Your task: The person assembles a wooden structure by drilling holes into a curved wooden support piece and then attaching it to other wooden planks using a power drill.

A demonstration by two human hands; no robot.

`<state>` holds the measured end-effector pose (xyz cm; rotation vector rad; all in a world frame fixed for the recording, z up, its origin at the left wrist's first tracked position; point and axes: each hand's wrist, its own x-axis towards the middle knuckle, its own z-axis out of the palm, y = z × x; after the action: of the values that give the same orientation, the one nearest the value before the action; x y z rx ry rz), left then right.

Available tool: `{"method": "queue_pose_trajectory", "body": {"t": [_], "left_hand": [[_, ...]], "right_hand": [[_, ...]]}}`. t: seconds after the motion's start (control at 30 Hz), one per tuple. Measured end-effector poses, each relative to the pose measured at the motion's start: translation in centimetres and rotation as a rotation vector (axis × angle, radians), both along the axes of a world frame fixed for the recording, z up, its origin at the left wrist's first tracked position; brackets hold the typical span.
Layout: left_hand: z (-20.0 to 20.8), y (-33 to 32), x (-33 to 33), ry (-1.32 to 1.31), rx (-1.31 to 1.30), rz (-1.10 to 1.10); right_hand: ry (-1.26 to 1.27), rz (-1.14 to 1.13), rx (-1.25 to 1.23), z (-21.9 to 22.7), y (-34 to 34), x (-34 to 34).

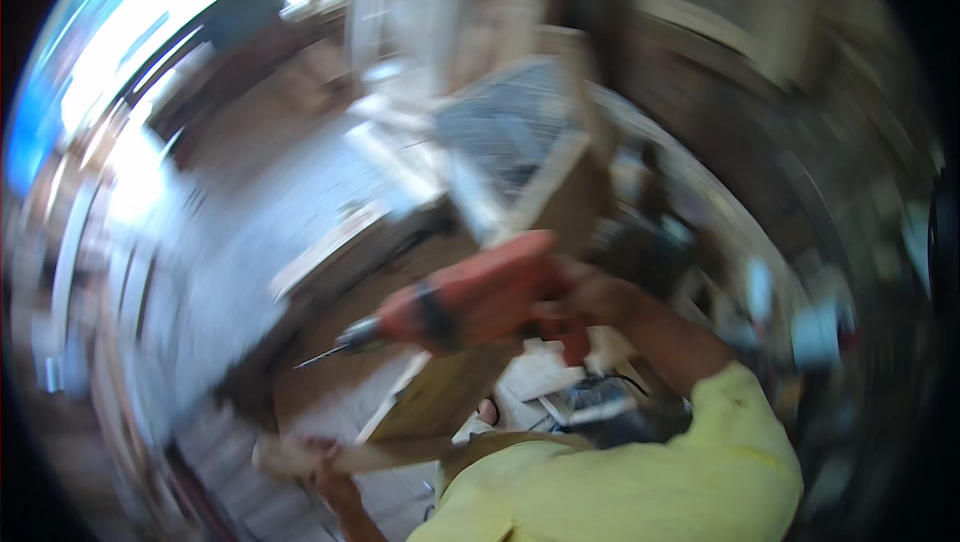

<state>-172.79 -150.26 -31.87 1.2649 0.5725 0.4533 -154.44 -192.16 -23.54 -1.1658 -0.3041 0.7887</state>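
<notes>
Right hand (590, 297) fingers wrap closed around the orange drill (470, 302); its long axis points toward 8 o'clock. Left hand (335, 477), at 7 o'clock, grips a wooden strip (300, 457).

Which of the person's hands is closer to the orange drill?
The right hand: it grips the orange drill at its rear. The left hand is lower down, on a wooden strip, apart from the drill.

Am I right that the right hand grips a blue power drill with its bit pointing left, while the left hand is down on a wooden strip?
Not quite: the head view shows the power drill is orange-red, not blue. The rest holds: the right hand grips it with the bit pointing left, and the left hand is down on the wooden strip.
</notes>
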Motion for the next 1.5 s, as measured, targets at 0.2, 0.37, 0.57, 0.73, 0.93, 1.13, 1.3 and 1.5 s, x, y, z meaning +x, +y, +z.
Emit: {"method": "queue_pose_trajectory", "body": {"t": [0.2,0.37,0.57,0.73,0.93,1.13,1.3,1.5], "left_hand": [[0.6,-1.1,1.1,-0.154,0.164,0.089],[1.8,-2.2,3.4,-0.289,0.18,-0.065],[1.9,-1.4,1.8,-0.349,0.155,-0.172],[2.5,-1.8,-0.5,-0.369,0.134,-0.157],[2.1,-1.4,-0.9,-0.347,0.169,-0.094],[3.7,-3.3,-1.4,-0.36,0.093,-0.132],[4.0,-3.3,-1.7,-0.407,0.109,-0.115],[4.1,-3.1,-0.7,-0.432,0.087,-0.115]], "right_hand": [[-0.05,-0.341,0.448,-1.4,-6.2,-14.5],[-0.17,-0.695,0.404,-2.7,-12.4,-27.6],[-0.315,-1.2,0.272,0.0,-17.7,-36.5],[-0.598,-1.384,-0.746,-2.9,-23.1,-37.8],[-0.527,-1.117,-1.65,-10.1,-29.7,-33.3],[-0.323,-0.963,-1.772,-18.0,-32.2,-27.8],[-0.547,-1.029,-1.734,-22.0,-33.8,-24.8],[-0.489,-1.08,-1.566,-24.3,-36.3,-23.6]]}}
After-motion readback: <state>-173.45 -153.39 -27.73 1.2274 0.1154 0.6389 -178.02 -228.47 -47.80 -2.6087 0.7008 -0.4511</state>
